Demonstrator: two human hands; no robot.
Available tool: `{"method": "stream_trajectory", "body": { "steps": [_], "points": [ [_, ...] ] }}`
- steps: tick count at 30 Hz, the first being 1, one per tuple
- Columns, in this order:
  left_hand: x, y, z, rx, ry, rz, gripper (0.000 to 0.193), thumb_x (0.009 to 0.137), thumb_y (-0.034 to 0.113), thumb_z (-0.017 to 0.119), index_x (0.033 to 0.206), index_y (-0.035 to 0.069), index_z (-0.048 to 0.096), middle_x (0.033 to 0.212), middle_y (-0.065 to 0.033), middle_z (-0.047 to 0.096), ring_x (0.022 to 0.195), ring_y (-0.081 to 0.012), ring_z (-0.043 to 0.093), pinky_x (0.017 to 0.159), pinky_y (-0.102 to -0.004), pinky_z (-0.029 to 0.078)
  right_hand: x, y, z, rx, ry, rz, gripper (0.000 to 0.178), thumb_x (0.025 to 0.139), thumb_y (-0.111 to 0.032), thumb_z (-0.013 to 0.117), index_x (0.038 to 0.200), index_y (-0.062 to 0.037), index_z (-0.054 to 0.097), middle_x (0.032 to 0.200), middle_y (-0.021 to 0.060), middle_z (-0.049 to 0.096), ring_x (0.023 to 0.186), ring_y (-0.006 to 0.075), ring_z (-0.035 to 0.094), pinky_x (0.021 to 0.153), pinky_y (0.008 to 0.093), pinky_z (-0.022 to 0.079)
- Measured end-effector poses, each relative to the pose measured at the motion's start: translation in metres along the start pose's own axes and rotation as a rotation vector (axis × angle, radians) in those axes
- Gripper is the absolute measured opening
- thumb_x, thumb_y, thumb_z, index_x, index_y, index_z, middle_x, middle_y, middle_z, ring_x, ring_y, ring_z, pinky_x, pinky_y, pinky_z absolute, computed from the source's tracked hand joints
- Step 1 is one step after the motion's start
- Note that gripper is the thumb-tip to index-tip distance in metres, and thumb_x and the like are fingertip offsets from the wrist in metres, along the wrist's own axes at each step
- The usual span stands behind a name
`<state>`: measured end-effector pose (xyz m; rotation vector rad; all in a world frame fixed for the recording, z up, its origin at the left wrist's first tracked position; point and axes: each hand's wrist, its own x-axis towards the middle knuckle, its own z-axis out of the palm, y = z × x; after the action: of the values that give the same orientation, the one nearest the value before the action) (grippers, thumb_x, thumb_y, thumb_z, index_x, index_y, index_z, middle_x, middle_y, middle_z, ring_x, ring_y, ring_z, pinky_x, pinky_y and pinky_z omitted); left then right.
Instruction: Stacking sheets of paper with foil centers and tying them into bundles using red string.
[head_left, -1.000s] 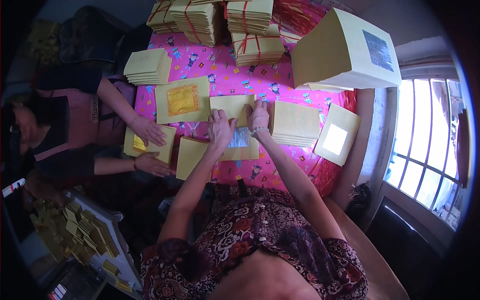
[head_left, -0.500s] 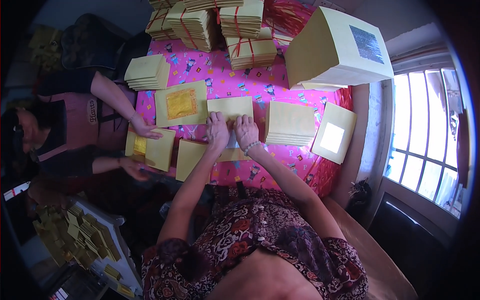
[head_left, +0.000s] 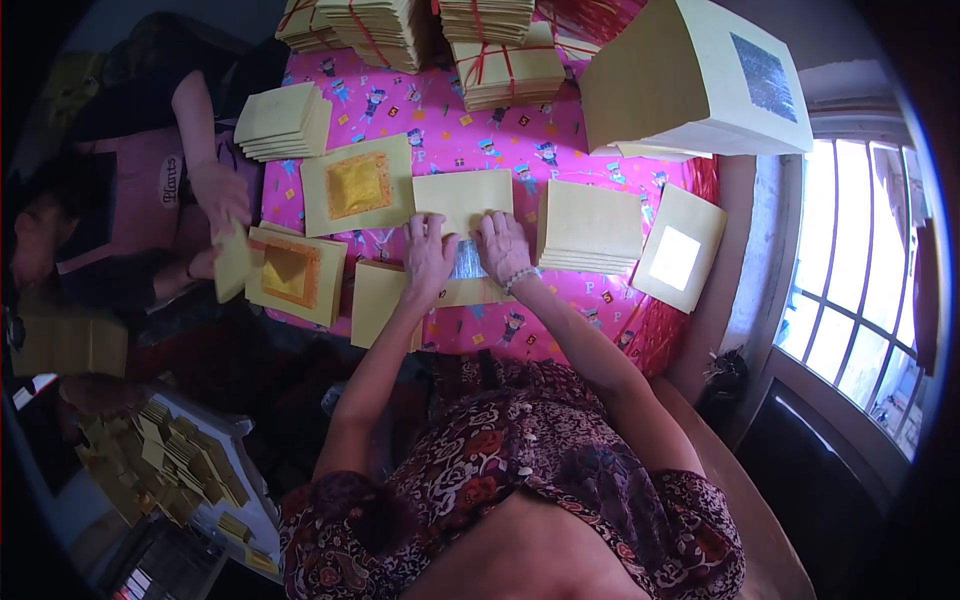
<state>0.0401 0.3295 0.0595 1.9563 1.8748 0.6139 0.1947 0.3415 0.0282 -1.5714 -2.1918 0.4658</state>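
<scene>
My left hand point(head_left: 428, 255) and my right hand point(head_left: 503, 247) lie flat, side by side, on a tan paper sheet point(head_left: 463, 200) that carries a silver foil square point(head_left: 467, 262) between them. The sheet rests on a pink patterned tablecloth point(head_left: 500, 140). A plain tan sheet point(head_left: 378, 300) lies just left of my left hand. To the right of my right hand sits a neat stack of tan sheets point(head_left: 592, 226). Both hands press down with fingers spread, holding nothing.
A person point(head_left: 150, 200) at the left holds a folded sheet point(head_left: 233, 262) beside two sheets with gold foil squares point(head_left: 357, 184) point(head_left: 290, 274). Tied bundles of paper point(head_left: 505, 70) line the far edge. A large tan stack point(head_left: 700, 80) and a silver-foil sheet point(head_left: 678, 258) lie right. A window point(head_left: 860, 290) is at right.
My right hand came back from farther up the sheet to lie beside my left hand. The other person lifted a sheet off the table at the left.
</scene>
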Motion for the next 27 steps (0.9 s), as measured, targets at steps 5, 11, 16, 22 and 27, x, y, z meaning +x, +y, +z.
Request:
{"method": "stream_trajectory", "body": {
  "steps": [5,11,16,22,27],
  "points": [
    [0.007,-0.021,0.006,-0.065,-0.145,-0.011,0.016,0.080,0.011,0.062,0.090,0.005,0.052,0.087,-0.0139,0.053,0.086,-0.0325,0.054,0.072,-0.0437,0.044,0.008,0.004,0.011,0.011,-0.055,-0.015,0.017,0.085,-0.022,0.055,0.089,-0.0064,0.049,0.091,0.0117,0.051,0.088,0.0286,0.051,0.073,0.0405,0.042],
    [0.027,-0.045,0.010,-0.211,-0.131,0.025,0.015,0.078,0.006,0.063,0.082,0.003,0.050,0.074,-0.0110,0.053,0.067,-0.0271,0.055,0.062,-0.0388,0.044,0.025,0.002,0.016,0.013,-0.066,-0.032,0.018,0.084,-0.022,0.056,0.090,-0.0059,0.049,0.092,0.0116,0.051,0.088,0.0284,0.052,0.073,0.0399,0.042],
    [0.029,-0.060,0.009,-0.261,-0.156,0.019,0.016,0.077,0.005,0.064,0.081,0.002,0.049,0.072,-0.0101,0.052,0.065,-0.0252,0.054,0.060,-0.0377,0.043,0.032,-0.006,0.017,-0.001,-0.086,-0.030,0.021,0.083,-0.024,0.058,0.090,-0.0055,0.050,0.092,0.0115,0.052,0.088,0.0282,0.053,0.073,0.0396,0.044],
    [0.029,-0.068,0.000,-0.328,-0.224,-0.053,0.016,0.076,0.006,0.064,0.081,0.003,0.050,0.075,-0.0124,0.053,0.074,-0.0320,0.054,0.066,-0.0420,0.043,0.038,-0.018,0.026,-0.075,-0.070,-0.019,0.031,0.079,-0.033,0.063,0.089,-0.0050,0.052,0.091,0.0097,0.053,0.088,0.0263,0.054,0.073,0.0388,0.047],
    [0.021,-0.075,-0.002,-0.456,-0.221,-0.105,0.014,0.077,0.007,0.066,0.081,0.002,0.053,0.069,-0.0074,0.055,0.061,-0.0203,0.056,0.056,-0.0320,0.044,0.035,-0.024,0.021,-0.087,-0.075,-0.055,0.033,0.080,-0.034,0.062,0.090,-0.0049,0.052,0.092,0.0097,0.053,0.088,0.0264,0.054,0.073,0.0387,0.047]
  ]
}}
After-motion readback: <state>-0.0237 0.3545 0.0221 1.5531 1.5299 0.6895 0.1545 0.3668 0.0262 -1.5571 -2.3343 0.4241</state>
